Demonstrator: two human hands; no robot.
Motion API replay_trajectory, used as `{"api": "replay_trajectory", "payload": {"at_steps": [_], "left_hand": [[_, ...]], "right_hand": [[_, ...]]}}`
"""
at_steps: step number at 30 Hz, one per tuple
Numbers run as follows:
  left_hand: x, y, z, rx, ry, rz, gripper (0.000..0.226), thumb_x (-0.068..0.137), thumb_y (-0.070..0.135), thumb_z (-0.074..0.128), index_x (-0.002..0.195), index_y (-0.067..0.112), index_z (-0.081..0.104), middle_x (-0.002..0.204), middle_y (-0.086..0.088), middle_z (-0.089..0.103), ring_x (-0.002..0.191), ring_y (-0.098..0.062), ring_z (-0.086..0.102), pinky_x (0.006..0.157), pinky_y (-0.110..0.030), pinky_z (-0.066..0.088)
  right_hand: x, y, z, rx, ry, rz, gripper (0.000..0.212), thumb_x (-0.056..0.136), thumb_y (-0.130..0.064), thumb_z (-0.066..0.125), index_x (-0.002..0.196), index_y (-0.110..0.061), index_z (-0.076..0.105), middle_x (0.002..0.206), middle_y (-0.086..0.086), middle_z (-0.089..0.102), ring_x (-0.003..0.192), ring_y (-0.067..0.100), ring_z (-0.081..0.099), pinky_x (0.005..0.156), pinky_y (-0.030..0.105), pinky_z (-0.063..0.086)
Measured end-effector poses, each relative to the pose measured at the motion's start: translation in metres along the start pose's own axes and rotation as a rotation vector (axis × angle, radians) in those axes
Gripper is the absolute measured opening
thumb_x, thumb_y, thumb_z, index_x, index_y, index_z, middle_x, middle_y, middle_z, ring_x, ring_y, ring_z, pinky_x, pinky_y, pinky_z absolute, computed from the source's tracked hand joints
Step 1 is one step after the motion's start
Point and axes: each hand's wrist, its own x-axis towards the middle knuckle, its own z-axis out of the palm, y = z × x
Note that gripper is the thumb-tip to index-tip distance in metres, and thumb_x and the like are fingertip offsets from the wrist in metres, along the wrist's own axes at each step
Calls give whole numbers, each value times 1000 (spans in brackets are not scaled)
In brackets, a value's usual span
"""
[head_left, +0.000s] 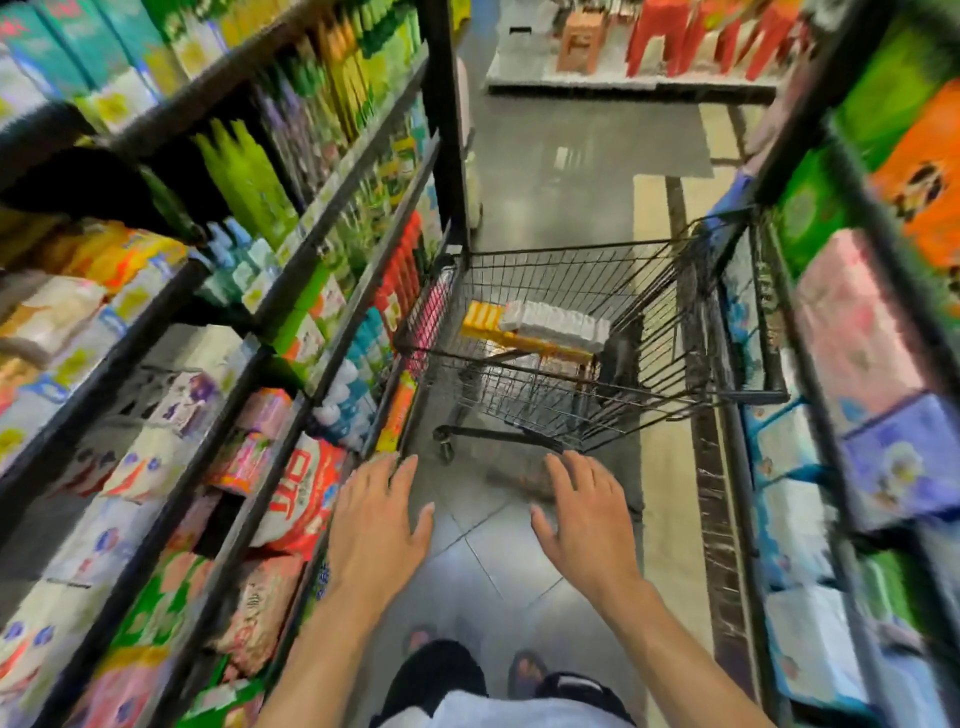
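Shop aisle. The left hand (376, 512) and right hand (584, 514), fingers spread and empty, reach side by side toward the wire cart (571, 248) just ahead, probably to catch its near edge. Inside the cart lies a white pack (556, 322). Stocked shelves (208, 332) flank the cart, and grey floor (571, 156) lies beneath it.

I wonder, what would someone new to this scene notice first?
The left hand and right hand, both open, reach toward a black wire shopping cart mid-aisle without touching it. Inside lie a white pack and a yellow pack. Crowded shelves flank it.
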Motion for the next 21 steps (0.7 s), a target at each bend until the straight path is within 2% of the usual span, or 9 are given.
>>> {"api": "replay_trajectory", "payload": {"at_steps": [7,13,18,21], "left_hand": [[96,7,7,-8,-17,115,62,90,43,65,143,14,53,142,-8,53,127,-32,52,106,-48,46],[200,-4,18,-51,-30,189,63,90,49,52,143,15,55,143,-6,54,132,-30,50,108,-47,45],[289,-16,25,-81,-69,257,62,93,44,66,146,15,53,146,-6,53,134,-28,48,111,-44,42],[337,-17,29,-67,-105,311,63,93,44,66,147,14,51,147,-7,52,135,-29,48,111,-45,43]], "right_hand": [[66,18,1,19,13,114,69,93,-53,61,152,-20,48,150,7,52,140,29,46,120,44,38],[154,26,0,1,20,168,70,96,-55,58,155,-19,44,155,7,48,144,27,42,122,44,35],[231,20,-1,-1,36,196,71,96,-53,63,153,-15,48,153,8,50,142,28,45,119,43,40],[271,20,4,-7,27,204,72,95,-52,65,154,-13,47,152,9,50,141,28,45,120,43,39]]}}
